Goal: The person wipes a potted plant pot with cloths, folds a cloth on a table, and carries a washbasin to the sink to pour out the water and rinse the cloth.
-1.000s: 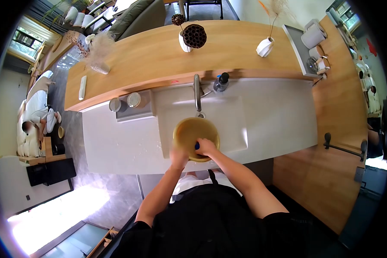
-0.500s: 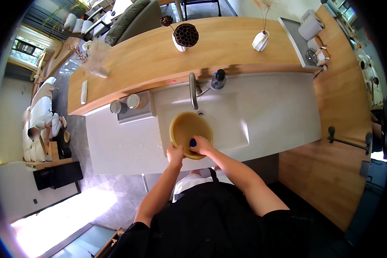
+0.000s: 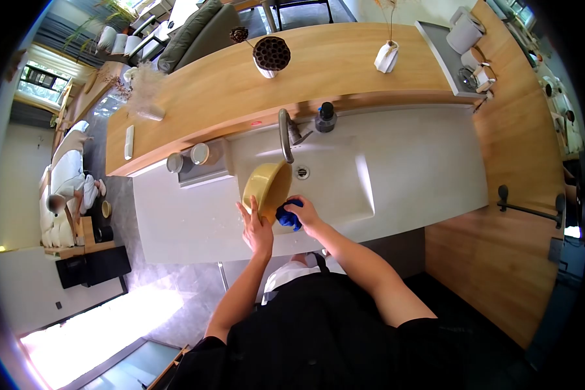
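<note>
A yellow basin is tipped on its side over the left part of the white sink, its opening turned to the right. My left hand grips it from below and outside, fingers spread along its wall. In my right hand is a bunched blue cloth, close by the basin's lower rim; whether cloth and rim touch I cannot tell. Above the basin rises the curved metal faucet. The round drain shows to the right of the basin.
Behind the faucet stands a dark pump bottle. A grey tray with two jars sits left of the sink. Vases line the wooden ledge. Another person bends over a bed at far left.
The basin has gone from lying open-side up to tilted on its side, uncovering the drain. My right hand has come out of it with the blue cloth, which now shows more fully.
</note>
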The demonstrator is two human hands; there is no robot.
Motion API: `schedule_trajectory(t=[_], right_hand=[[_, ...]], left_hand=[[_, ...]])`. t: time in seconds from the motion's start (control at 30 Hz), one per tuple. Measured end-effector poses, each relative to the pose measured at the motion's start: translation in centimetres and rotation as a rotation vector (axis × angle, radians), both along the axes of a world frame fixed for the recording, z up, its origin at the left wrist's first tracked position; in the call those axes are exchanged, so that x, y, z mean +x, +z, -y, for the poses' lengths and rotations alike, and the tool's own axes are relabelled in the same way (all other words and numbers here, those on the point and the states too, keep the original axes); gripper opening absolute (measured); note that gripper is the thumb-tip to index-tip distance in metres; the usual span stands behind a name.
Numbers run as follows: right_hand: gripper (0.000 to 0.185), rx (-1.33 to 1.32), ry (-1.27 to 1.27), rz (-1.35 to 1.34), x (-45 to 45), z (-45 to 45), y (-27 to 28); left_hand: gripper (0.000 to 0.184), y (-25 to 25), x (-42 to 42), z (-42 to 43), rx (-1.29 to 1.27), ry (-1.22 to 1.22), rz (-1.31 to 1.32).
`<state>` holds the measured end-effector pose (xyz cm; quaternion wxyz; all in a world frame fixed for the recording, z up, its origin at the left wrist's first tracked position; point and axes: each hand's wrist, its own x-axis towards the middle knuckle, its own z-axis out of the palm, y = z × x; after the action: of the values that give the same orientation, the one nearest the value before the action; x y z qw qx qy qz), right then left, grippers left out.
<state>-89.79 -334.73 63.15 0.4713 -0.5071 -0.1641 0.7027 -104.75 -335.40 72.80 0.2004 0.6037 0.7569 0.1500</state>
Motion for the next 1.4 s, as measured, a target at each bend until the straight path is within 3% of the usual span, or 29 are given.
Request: schedule_trajectory(t=[0.07,0.23,0.3,0.37,0.43,0.47,0.57,0.7,0.77,0.83,0.97,1.17,1.27,1.4], right_hand=[[0.036,-0.013,-0.001,-0.034,0.4,0.2,0.8],[0.032,-0.021,-0.039,0.003,2.1,0.4,0.9],[0.032,-0.042,-0.035,-0.005,2.9,0.5,1.0],[0.031,-0.045,-0.057,0.037,3.5,0.5,0.9],[0.031,-0.030,-0.060,0.039,4.0,0.4,0.0],[0.032,-0.025,-0.077,0.063,4.2,0.5,-0.6],[0.033,-0.061,-0.067,0.089,5.3,0.5,0.1],[0.038,-0.057,-0.098,0.190,7.7,0.4,1.1],[0.046,0.014,-0.109,0.468,9.2,-1.0,2.3],[0.064,0.068,0.015,0.792,11.2,-3.5,2.6],[0.078,0.222,0.202,1.187,12.6,-10.3,5.6],[0.081,0.264,0.472,1.385,11.7,-16.5,5.8],[0.077,0.164,0.517,1.373,11.1,-16.7,6.0],[0.072,0.221,0.475,1.424,10.7,-16.2,4.9]], left_hand=[[0.075,-1.3,-1.2,0.3,0.287,-0.125,-0.144],[0.066,0.1,-2.9,-0.2,0.478,-0.158,-0.223],[0.066,1.1,-3.7,-0.3,0.392,0.079,0.117],[0.057,-1.4,-6.5,-0.8,0.357,0.268,0.228],[0.046,-1.8,-9.3,-0.9,0.102,0.647,0.784],[0.038,-1.5,-10.0,-0.2,0.123,0.717,0.959],[0.042,-1.1,-11.7,0.8,0.030,0.800,1.141],[0.044,-4.7,-13.3,1.2,-0.100,0.708,1.119],[0.044,-4.9,-11.9,0.7,-0.183,0.628,1.050],[0.044,-6.0,-10.3,0.4,-0.226,0.614,1.077],[0.042,-9.5,-7.6,-0.9,-0.374,0.560,1.167],[0.036,-11.2,-4.0,-2.4,-0.483,0.533,1.230],[0.035,-12.3,-3.8,-2.7,-0.497,0.534,1.266],[0.036,-11.2,-3.8,-3.5,-0.544,0.533,1.245]])
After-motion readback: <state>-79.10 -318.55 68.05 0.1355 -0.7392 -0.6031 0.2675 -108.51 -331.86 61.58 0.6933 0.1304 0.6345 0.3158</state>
